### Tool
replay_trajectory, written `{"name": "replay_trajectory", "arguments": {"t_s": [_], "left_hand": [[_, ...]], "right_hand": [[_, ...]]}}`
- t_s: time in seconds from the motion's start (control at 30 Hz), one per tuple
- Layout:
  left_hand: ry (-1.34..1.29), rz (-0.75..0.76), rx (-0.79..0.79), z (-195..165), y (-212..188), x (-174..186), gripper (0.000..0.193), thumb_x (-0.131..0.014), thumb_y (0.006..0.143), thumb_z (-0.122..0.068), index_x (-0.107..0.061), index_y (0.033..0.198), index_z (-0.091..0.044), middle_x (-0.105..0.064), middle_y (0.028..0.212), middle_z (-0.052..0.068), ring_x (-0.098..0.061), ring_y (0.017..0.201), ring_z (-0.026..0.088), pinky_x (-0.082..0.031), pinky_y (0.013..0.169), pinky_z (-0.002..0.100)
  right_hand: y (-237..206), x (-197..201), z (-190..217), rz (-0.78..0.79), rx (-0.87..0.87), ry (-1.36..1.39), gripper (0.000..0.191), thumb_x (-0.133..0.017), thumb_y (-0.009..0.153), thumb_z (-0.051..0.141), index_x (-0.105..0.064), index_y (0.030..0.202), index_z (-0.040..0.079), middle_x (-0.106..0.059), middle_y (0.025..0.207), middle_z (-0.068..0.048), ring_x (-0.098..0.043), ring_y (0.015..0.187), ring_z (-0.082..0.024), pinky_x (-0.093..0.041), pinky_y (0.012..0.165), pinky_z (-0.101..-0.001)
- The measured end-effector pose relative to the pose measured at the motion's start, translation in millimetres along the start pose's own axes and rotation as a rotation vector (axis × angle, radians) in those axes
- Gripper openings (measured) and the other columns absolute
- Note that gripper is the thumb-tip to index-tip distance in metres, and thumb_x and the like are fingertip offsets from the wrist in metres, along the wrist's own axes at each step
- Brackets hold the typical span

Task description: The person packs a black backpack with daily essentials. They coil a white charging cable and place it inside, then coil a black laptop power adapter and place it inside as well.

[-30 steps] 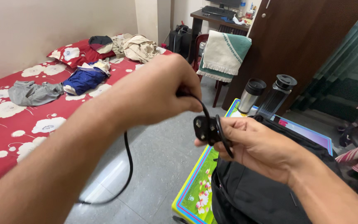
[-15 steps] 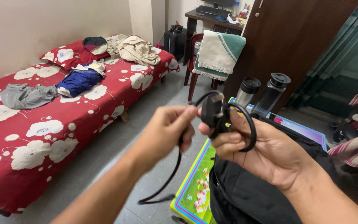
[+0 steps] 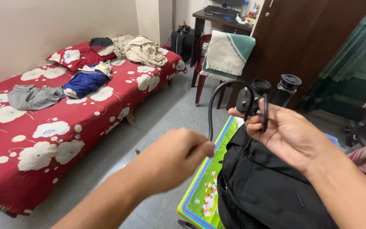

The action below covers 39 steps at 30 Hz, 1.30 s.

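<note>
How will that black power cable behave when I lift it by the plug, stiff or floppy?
Probably springy rather than limp: the black cable holds a smooth arch between the left hand and the plug in the right hand. It looks thick, so loops may tend to uncoil unless pinched. The plug end likely weighs most, so loose cable should swing below it.
</note>
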<state>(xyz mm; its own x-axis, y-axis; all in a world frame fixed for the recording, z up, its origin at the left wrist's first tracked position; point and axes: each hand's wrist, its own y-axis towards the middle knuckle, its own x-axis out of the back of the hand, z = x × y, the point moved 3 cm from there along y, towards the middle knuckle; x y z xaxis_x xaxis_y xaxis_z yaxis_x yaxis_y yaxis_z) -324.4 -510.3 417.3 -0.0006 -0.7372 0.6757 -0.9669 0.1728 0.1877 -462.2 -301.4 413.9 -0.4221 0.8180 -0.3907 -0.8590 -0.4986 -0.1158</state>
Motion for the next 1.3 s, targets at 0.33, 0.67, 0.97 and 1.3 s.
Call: {"name": "replay_trajectory", "arguments": {"t_s": [0.33, 0.67, 0.97, 1.3], "left_hand": [[-0.678, 0.053, 0.235, 13.7, 9.8, 18.3, 0.026, -0.069, 0.091, -0.029, -0.069, 0.102, -0.005, -0.066, 0.071, 0.006, -0.063, 0.055, 0.012, -0.051, 0.051, 0.028], [-0.282, -0.151, -0.099, -0.3, 44.9, 52.7, 0.021, -0.074, 0.090, -0.020, -0.077, 0.094, 0.000, -0.068, 0.071, -0.001, -0.055, 0.062, 0.004, -0.046, 0.053, 0.024], [-0.653, -0.199, 0.078, 26.0, 50.1, 23.0, 0.038, -0.070, 0.096, -0.036, -0.076, 0.085, 0.000, -0.053, 0.061, -0.002, -0.049, 0.050, 0.006, -0.039, 0.044, 0.024], [-0.704, 0.076, 0.382, 26.1, 16.4, -42.0, 0.031, -0.055, 0.103, -0.030, -0.073, 0.097, -0.006, -0.049, 0.066, 0.001, -0.042, 0.049, 0.010, -0.033, 0.041, 0.029]], "right_hand": [[-6.4, -24.7, 10.1, 0.049, -0.006, -0.143, 0.038, -0.054, 0.103, 0.025, -0.060, 0.123, -0.008, -0.070, 0.113, -0.020, -0.055, 0.072, -0.007, -0.050, 0.068, -0.0226], [-17.3, -48.2, -11.0, 0.262, -0.084, -0.717, 0.035, -0.057, 0.104, 0.029, -0.077, 0.098, 0.001, -0.059, 0.079, -0.004, -0.039, 0.062, -0.009, -0.034, 0.054, -0.0245], [-43.5, -57.2, 0.6, 0.608, -0.215, -0.071, 0.026, -0.062, 0.103, 0.025, -0.061, 0.116, 0.003, -0.071, 0.103, -0.024, -0.045, 0.070, -0.008, -0.041, 0.067, -0.0251], [-16.6, -41.5, -14.4, 0.157, -0.028, -0.132, 0.018, -0.060, 0.097, 0.011, -0.066, 0.100, -0.006, -0.077, 0.108, -0.025, -0.045, 0.065, -0.008, -0.043, 0.059, -0.0247]]}}
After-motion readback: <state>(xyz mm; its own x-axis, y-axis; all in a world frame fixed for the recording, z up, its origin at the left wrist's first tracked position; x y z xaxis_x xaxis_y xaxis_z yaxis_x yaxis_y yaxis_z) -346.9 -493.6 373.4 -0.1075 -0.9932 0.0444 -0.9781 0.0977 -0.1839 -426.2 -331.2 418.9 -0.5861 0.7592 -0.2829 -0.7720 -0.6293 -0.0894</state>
